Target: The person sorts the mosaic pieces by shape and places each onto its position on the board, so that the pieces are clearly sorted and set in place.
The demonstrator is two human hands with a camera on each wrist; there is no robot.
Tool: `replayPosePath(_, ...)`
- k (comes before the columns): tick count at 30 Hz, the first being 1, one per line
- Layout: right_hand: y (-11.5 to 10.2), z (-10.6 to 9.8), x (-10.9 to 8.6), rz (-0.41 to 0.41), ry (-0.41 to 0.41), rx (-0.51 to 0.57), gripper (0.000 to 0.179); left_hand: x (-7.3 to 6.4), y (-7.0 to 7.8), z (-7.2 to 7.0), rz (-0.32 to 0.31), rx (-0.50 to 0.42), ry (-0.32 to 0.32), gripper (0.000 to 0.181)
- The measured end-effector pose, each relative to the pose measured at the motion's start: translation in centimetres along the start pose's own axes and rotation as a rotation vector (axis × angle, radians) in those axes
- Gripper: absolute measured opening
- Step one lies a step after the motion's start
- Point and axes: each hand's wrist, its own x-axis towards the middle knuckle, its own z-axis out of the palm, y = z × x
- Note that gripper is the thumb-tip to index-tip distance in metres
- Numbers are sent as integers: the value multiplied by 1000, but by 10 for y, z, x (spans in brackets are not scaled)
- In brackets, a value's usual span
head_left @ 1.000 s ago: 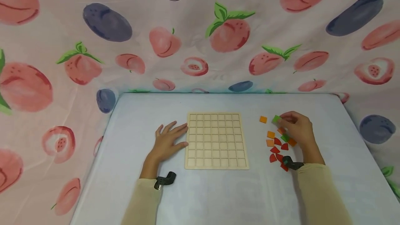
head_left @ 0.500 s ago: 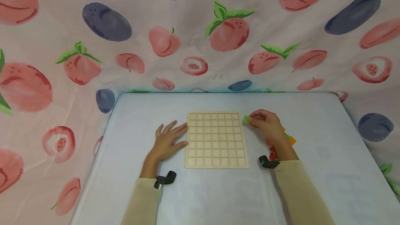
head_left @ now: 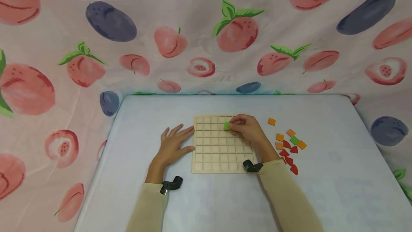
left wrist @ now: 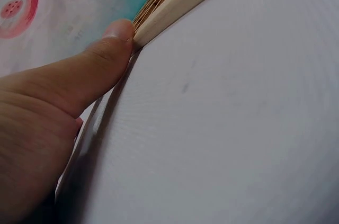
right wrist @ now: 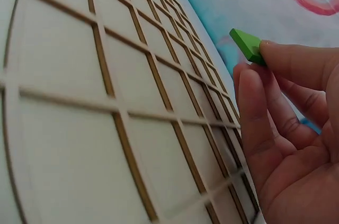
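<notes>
Over the wooden board (head_left: 209,149), far half: up there goes the green square (head_left: 226,126), small, flat, bright and plain-faced, tilted and held off the grid as the right wrist view shows.
Right hand (head_left: 247,127): clamped on that green square, thumb against fingertips, with one thin edge and a face poking out.
Left hand (head_left: 173,148): fingers spread apart, thumb and fingertips at the board's left edge, gripping nothing.
Grid: pale square cells between narrow raised strips, dark lines along their sides, the right forearm crossing over the right-hand cells.
Loose pieces: orange squares (head_left: 280,137), red wedges (head_left: 289,161) and a second green square (head_left: 294,140), all scattered beyond the board's right edge.
Room: a bare strip of white bench (head_left: 212,203) between board and loose pieces, a broad stretch in front, more to either side.
Far edge: the bench meets a cloth (head_left: 199,20) printed with peaches and dark blue fruit.
Wrists: black cameras (head_left: 252,166) at tan sleeves (head_left: 286,192).
</notes>
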Motion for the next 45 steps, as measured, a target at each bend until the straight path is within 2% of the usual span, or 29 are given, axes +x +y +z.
replayPosePath(6,-1,26,7,37,-34,54,22,-2,0,-1,-25,15,-20,74)
replayPosePath(12,-2,52,17,23,-49,90,19,-1,0,-2,-23,15,-26,71)
replayPosePath(17,-1,69,23,-50,-42,96,18,-1,0,-2,-4,-5,-28,68)
replayPosePath(23,-1,85,28,-121,-52,84,17,-1,-3,-1,20,-46,18,65)
replayPosePath(29,3,87,32,-125,-42,-81,13,2,-1,0,25,-81,58,61)
replayPosePath(35,4,81,36,-67,-80,-27,12,6,1,-1,3,-74,43,57)
replayPosePath(40,5,81,36,-91,-66,-140,12,5,2,-3,-1,-66,32,58)
replayPosePath(45,5,83,35,-100,-69,-206,12,4,2,-2,-9,-69,24,57)
